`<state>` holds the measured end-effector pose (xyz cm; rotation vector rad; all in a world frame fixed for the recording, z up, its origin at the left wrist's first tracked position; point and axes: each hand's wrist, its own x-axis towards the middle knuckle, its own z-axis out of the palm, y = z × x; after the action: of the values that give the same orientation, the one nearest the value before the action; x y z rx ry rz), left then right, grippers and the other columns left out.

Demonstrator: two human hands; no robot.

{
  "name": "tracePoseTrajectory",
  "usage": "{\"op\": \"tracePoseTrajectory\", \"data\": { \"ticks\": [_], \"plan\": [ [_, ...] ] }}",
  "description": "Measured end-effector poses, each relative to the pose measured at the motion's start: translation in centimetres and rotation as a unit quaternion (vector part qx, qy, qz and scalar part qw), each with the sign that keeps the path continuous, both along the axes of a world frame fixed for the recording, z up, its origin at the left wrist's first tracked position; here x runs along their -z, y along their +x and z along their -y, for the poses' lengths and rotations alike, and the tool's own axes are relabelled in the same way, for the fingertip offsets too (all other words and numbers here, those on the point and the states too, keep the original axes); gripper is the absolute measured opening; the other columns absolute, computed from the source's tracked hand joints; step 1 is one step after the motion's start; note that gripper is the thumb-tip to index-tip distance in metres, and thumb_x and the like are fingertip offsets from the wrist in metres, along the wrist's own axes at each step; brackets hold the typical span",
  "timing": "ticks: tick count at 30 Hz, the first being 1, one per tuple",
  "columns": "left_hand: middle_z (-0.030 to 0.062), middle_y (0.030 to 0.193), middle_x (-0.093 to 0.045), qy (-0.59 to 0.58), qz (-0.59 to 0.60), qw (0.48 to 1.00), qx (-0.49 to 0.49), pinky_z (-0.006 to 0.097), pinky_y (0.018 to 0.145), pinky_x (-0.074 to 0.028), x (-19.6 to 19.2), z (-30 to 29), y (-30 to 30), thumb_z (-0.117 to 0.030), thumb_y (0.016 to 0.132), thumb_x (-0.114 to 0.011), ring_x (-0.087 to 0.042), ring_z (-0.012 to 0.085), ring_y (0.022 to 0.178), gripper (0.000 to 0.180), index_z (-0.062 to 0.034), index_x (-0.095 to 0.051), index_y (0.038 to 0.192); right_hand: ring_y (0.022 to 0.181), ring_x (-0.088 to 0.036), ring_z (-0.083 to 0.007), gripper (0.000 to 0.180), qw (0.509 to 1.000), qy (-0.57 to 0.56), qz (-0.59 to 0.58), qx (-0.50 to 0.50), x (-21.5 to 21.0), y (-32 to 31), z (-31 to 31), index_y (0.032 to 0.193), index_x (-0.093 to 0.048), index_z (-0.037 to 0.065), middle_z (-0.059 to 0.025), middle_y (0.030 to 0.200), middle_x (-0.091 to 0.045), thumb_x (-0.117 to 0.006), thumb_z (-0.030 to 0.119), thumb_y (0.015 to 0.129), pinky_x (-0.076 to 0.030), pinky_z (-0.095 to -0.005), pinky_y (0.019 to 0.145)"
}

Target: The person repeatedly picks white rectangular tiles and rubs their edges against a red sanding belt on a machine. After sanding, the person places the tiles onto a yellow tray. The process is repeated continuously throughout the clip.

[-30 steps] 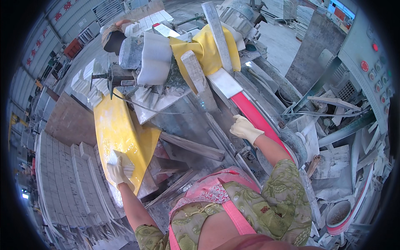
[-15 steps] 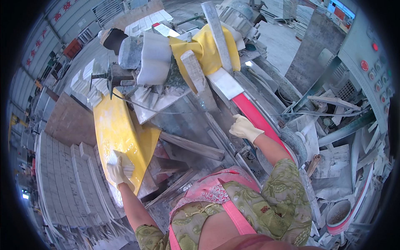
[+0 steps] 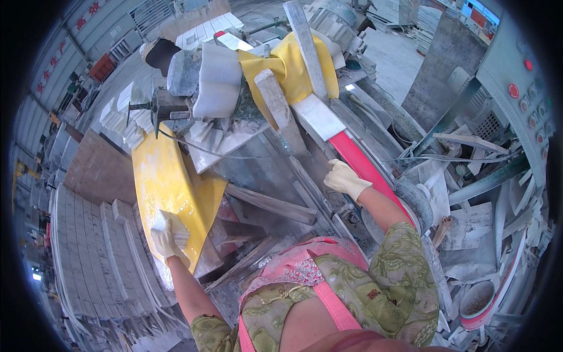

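On the far left, stacked pale stone tiles (image 3: 94,258) stand on edge in rows, crowding that side and leaving little room to swing anything outward. Just right of them the gloved left hand (image 3: 167,237) lies flat, fingers spread and closed around nothing, pressing a small pale pad or block (image 3: 170,226) onto the lower end of the yellow slab (image 3: 167,182); whether that piece is gripped or only pushed I cannot tell. The slab slants up and away on the saw table (image 3: 258,170), and it looks stiff, heavy and brittle, wet-shiny and likely slick, so I would judge it best taken by its long edges with both hands, never by a corner. Its lower right corner hangs near loose wooden battens (image 3: 270,205) that could catch it. Above sits the grey motor housing (image 3: 205,76) with a yellow cloth (image 3: 293,70) draped beside it. Further right the gloved right hand (image 3: 346,179) rests with its fingers curled loosely on the red rail (image 3: 366,167), holding nothing that I can make out. Beyond it, offcuts and a control panel (image 3: 522,111) hem in the right side.
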<state>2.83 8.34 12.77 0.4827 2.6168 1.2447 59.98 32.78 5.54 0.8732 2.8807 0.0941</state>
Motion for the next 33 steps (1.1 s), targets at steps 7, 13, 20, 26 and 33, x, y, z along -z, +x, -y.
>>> {"op": "tracePoseTrajectory", "data": {
  "ticks": [7,13,20,26,33],
  "plan": [
    [0.0261,0.123,-0.065,0.002,0.023,1.0,0.004,0.045,0.095,-0.051,-0.8,0.1,0.6,-0.044,0.084,-0.079,-0.064,0.0389,0.109,0.076,0.0079,-0.052,0.132,0.073,-0.072,-0.032,0.019,1.0,0.0,-0.011,0.0,0.3,0.1,-0.1,0.069,-0.077,0.009,-0.0149,0.07,-0.072,-0.062,0.012,0.079,-0.039,-0.0432,0.117],
    [0.0311,0.122,-0.066,-0.042,-0.097,0.994,0.006,0.047,0.098,-0.049,2.1,0.1,-2.3,-0.051,0.082,-0.079,-0.064,0.0447,0.112,0.083,0.0118,-0.054,0.13,0.074,-0.072,-0.0337,0.019,0.998,-0.035,-0.051,0.019,0.3,0.2,-0.1,0.07,-0.076,0.009,-0.0169,0.071,-0.072,-0.06,0.012,0.08,-0.038,-0.0437,0.118],
    [0.0311,0.124,-0.066,-0.019,-0.064,0.998,0.003,0.046,0.098,-0.049,1.3,0.5,-1.2,-0.05,0.083,-0.078,-0.065,0.0432,0.112,0.082,0.0112,-0.055,0.131,0.07,-0.071,-0.0302,0.021,0.999,-0.016,-0.034,0.001,0.7,0.3,-0.3,0.069,-0.076,0.012,-0.0127,0.071,-0.072,-0.06,0.014,0.082,-0.04,-0.0428,0.116],
    [0.0238,0.12,-0.067,-0.012,-0.037,0.999,-0.002,0.042,0.09,-0.053,-0.5,-0.2,0.6,-0.046,0.085,-0.078,-0.067,0.034,0.104,0.077,0.0072,-0.054,0.135,0.067,-0.07,-0.0276,0.02,0.998,0.052,-0.032,-0.012,0.7,0.2,0.0,0.068,-0.077,0.014,-0.0094,0.068,-0.071,-0.062,0.014,0.081,-0.041,-0.0414,0.114],
    [0.0193,0.123,-0.064,0.026,0.028,0.999,0.018,0.04,0.089,-0.054,-2.5,-0.3,2.5,-0.038,0.087,-0.079,-0.065,0.0293,0.103,0.074,0.0032,-0.05,0.142,0.067,-0.07,-0.0286,0.017,0.998,0.052,-0.029,-0.014,0.8,0.2,-0.1,0.067,-0.077,0.012,-0.0102,0.066,-0.07,-0.064,0.014,0.077,-0.043,-0.0397,0.11]
  ]
}}
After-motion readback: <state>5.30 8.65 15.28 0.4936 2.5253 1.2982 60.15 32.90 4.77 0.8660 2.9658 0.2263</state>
